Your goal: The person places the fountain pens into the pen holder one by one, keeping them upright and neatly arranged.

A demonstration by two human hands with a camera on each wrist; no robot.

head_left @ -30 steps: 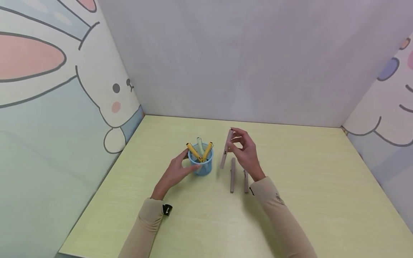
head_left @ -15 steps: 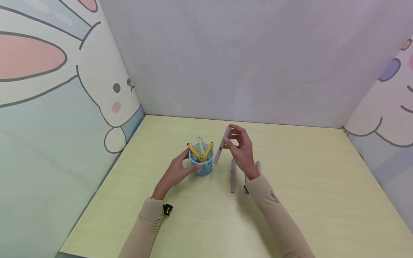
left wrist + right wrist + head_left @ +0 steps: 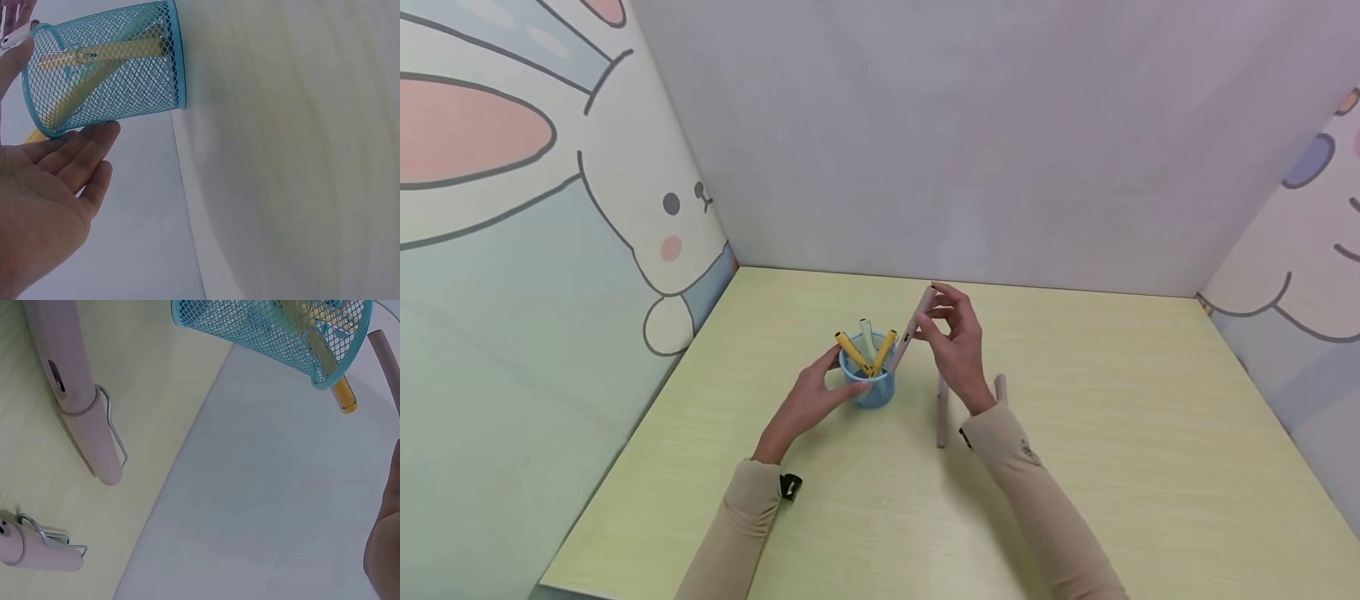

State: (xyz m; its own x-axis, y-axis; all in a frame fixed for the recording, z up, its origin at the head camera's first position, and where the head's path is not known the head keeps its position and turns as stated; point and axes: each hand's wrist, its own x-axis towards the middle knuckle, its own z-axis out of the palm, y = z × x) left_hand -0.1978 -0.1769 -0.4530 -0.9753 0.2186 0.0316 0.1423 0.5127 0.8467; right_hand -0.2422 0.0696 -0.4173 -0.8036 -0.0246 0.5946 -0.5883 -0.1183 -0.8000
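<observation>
A blue mesh pen cup [image 3: 871, 392] stands on the table, two yellow pens [image 3: 848, 348] and a pale green pen [image 3: 867, 335] leaning inside. My left hand [image 3: 808, 402] holds it from the left, thumb at the near side of the rim and fingers round the far side. The left wrist view shows the thumb on the rim of the cup [image 3: 119, 69]. To its right my right hand [image 3: 958, 346] pinches a pinkish pen [image 3: 919, 315] near its upper end. That pen slants, its lower tip at the cup's right rim; whether it touches is unclear.
More pinkish pens lie on the table [image 3: 1120, 433]: one pen [image 3: 942, 421] right of the cup, another pen [image 3: 1001, 387] partly behind my right wrist. Metal clips show on two pens in the right wrist view. A pale wall [image 3: 962, 150] rises at the back.
My right hand has moved left and slightly away from me, carrying the pinkish pen to the cup's rim; the pen leans more now. My left hand and the cup stay put.
</observation>
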